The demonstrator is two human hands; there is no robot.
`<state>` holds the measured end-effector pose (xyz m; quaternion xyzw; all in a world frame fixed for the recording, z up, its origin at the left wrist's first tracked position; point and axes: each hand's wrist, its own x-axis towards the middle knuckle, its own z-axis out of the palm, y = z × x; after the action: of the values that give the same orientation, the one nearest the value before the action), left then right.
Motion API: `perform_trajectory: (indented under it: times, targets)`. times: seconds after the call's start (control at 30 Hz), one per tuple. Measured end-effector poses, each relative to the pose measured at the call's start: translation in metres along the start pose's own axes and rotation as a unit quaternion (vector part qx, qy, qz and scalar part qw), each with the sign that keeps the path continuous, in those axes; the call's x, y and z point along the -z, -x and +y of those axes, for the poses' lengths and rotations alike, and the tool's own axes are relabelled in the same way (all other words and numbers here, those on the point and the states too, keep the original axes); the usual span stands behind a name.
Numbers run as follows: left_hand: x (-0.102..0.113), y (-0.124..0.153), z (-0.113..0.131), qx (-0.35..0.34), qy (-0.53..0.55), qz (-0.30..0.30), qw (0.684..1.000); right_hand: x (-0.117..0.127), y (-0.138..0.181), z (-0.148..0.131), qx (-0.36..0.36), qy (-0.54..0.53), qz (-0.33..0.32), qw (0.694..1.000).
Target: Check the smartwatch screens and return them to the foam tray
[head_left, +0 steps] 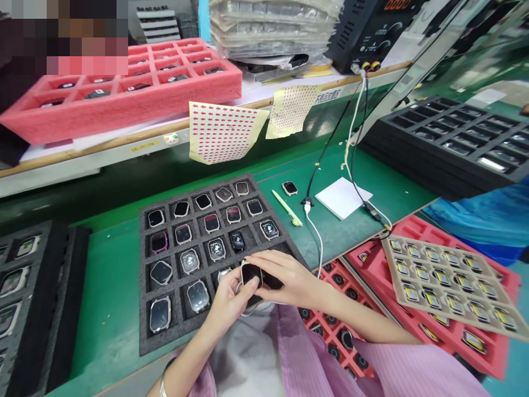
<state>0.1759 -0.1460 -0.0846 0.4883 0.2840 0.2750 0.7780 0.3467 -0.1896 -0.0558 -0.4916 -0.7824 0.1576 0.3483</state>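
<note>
Both of my hands meet over the near right corner of a dark grey foam tray [145, 343] of smartwatches. My left hand [232, 292] is closed around a smartwatch [250, 274] with a dark screen, its thumb on the lower edge of the face. My right hand [289, 275] grips the same watch from the far side, fingers along its top edge. In the tray's compartments lie several watch bodies, such as a watch with a lit dial [216, 250] and a purple-framed watch [160, 241]. My hands hide some of the nearest compartments.
On the green bench lie a loose watch [290, 188], a light-green pen [287, 208], white paper [344, 197] and cables [316, 231]. Black foam trays [450, 138] stand right, more [45, 309] left. Red foam trays [330, 309] sit low right; a red tray [136, 113] occupies the shelf.
</note>
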Motion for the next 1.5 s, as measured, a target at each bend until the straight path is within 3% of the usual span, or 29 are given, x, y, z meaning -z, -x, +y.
perform_trajectory:
  times: [0.13,0.3,0.5,0.73,1.13,1.5]
  targets:
    - [0.000,0.000,0.004,0.001,-0.066,-0.015,0.998,0.006,-0.003,0.003,-0.020,-0.044,-0.024,0.999]
    - [-0.002,0.001,0.009,0.033,-0.063,-0.021,0.997,0.012,-0.005,0.001,-0.086,-0.119,-0.029,0.989]
    - [0.000,-0.002,0.007,0.003,-0.090,-0.001,0.996,0.003,-0.008,0.000,-0.063,-0.032,-0.033,0.997]
    - [0.001,0.000,0.009,-0.005,-0.062,-0.001,0.998,0.003,-0.009,0.000,-0.054,-0.005,-0.046,0.997]
    - [0.005,0.003,0.001,0.014,0.015,-0.007,1.000,0.002,-0.007,0.000,-0.015,-0.067,-0.050,0.996]
    - [0.004,0.004,0.003,0.002,-0.041,-0.002,0.999,0.006,-0.007,-0.003,-0.015,-0.063,-0.041,0.997]
